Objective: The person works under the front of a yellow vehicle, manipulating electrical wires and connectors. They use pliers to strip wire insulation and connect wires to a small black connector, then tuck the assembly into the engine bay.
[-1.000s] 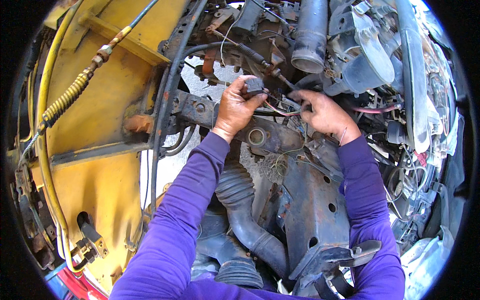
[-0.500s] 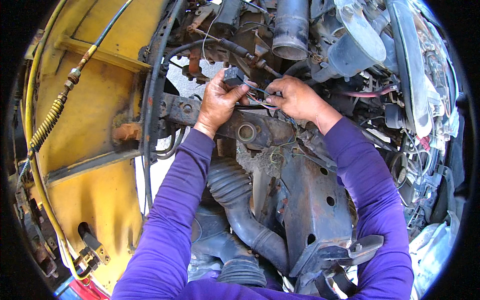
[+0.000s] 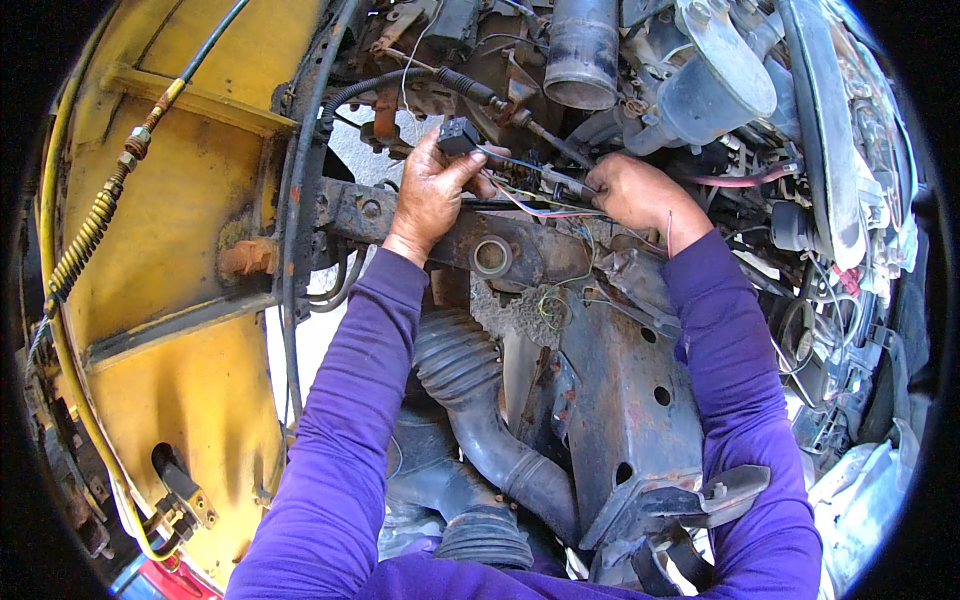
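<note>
Between the thumb and fingers of my left hand (image 3: 430, 195) sits a small black rectangular electrical connector (image 3: 459, 136). Thin coloured wires (image 3: 535, 208), among them blue, yellow and pink ones, run from it across to my right hand (image 3: 635, 192). That hand is closed, its fingers pinched round the far part of the wires; the fingertips are partly hidden behind the hand. Below the hands a rusty metal crossmember with a round bushing (image 3: 491, 257) spans the frame. Loose yellow-green wire (image 3: 553, 308) curls beneath the right hand.
A yellow metal panel (image 3: 180, 240) with hoses and a spring-wrapped cable (image 3: 100, 215) stands at left. A ribbed black air hose (image 3: 460, 360) and a holed metal bracket (image 3: 625, 400) lie below. A grey pipe (image 3: 582, 60) and a grey plastic reservoir (image 3: 715, 95) are at the top.
My right hand has moved to the right, away from the left, and more of the coloured wires shows stretched between them. The left hand still holds the connector, shifted slightly left.
</note>
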`<state>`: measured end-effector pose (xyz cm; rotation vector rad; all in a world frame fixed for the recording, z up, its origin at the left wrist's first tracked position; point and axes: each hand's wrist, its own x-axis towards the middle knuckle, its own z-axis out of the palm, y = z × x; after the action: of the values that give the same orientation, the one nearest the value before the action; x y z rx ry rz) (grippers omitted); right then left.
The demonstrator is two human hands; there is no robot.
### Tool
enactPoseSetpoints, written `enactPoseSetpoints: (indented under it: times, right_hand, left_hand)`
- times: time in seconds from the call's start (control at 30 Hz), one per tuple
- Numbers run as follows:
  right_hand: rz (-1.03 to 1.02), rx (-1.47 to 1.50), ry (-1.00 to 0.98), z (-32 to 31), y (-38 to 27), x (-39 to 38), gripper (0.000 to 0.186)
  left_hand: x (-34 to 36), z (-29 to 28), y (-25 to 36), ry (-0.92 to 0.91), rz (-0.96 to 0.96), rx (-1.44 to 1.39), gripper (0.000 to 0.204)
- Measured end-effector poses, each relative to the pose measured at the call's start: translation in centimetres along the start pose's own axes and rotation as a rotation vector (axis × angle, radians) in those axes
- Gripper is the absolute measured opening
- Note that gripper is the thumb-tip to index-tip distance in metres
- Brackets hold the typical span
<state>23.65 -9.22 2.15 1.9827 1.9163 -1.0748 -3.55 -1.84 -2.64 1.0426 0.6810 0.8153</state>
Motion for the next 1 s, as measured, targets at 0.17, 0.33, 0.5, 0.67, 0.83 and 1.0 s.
enactPoseSetpoints:
  times: [0.17, 0.33, 0.5, 0.67, 0.83, 1.0]
  right_hand:
    - [0.051, 0.034, 0.189, 0.8, 0.8, 0.0, 0.033]
    - [0.085, 0.07, 0.178, 1.1, 0.6, 0.1, 0.031]
    - [0.063, 0.04, 0.21, 0.9, -0.1, -0.2, 0.026]
    - [0.045, 0.051, 0.245, 1.2, -0.1, -0.5, 0.025]
    - [0.048, 0.064, 0.197, 0.7, 0.0, -0.3, 0.025]
    - [0.068, 0.08, 0.173, 0.5, -0.3, 0.2, 0.03]
  left_hand:
    - [-0.4, 0.1, 0.2, -0.036, 0.02, 0.043, 0.037]
    - [-0.3, 0.2, -0.2, -0.008, 0.02, -0.062, 0.044]
    - [-0.7, 0.7, -0.7, 0.007, 0.107, 0.133, 0.039]
    - [-0.8, 1.4, 0.4, 0.05, 0.059, 0.219, 0.046]
    - [-0.3, 1.5, 1.4, 0.042, -0.036, 0.101, 0.047]
    - [0.5, 0.0, 0.7, -0.023, -0.1, -0.016, 0.027]
